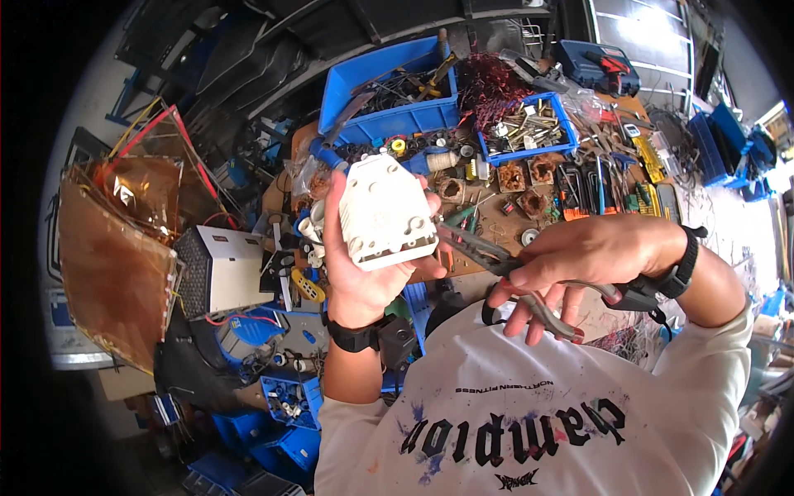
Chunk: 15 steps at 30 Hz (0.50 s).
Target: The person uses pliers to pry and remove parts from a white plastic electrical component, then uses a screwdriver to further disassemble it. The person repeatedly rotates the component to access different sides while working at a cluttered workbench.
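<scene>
In the middle, my left hand (360, 293) grips a white plastic housing (383, 207) from underneath, fingers round its sides. The housing's ribbed face, with round bosses, faces up, and a darker strip runs along its lower edge. My right hand (571, 256) holds grey-handled pliers (480, 250), its fingers curled over and between the handles. The narrow jaws point left at the lower right side of the housing; whether they touch it I cannot tell.
Behind lie a blue crate of tools (389, 107), a blue tray of metal pieces (526, 128) and many tools on the wooden bench (488, 215). A white-lidded box (223, 269) and amber panels (116, 273) stand left. A red drill (612, 70) sits back right.
</scene>
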Each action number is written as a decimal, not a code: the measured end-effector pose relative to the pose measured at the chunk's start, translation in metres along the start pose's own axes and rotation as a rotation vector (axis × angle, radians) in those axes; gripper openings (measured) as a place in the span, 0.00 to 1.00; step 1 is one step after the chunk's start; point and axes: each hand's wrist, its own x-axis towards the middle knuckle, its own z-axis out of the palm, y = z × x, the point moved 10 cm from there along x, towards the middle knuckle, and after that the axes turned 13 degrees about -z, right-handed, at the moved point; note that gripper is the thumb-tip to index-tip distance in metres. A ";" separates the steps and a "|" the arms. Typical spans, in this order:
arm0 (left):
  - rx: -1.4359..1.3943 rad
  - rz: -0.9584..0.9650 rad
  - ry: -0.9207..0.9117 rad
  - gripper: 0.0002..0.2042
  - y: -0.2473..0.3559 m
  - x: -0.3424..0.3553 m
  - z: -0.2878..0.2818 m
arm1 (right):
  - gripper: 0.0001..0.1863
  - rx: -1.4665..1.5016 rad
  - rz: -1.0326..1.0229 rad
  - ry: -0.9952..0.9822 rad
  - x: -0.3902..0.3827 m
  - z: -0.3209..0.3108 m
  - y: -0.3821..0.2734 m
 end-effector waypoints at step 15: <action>0.278 0.267 0.258 0.33 0.016 -0.005 0.002 | 0.23 0.109 0.017 -0.094 0.006 -0.002 0.006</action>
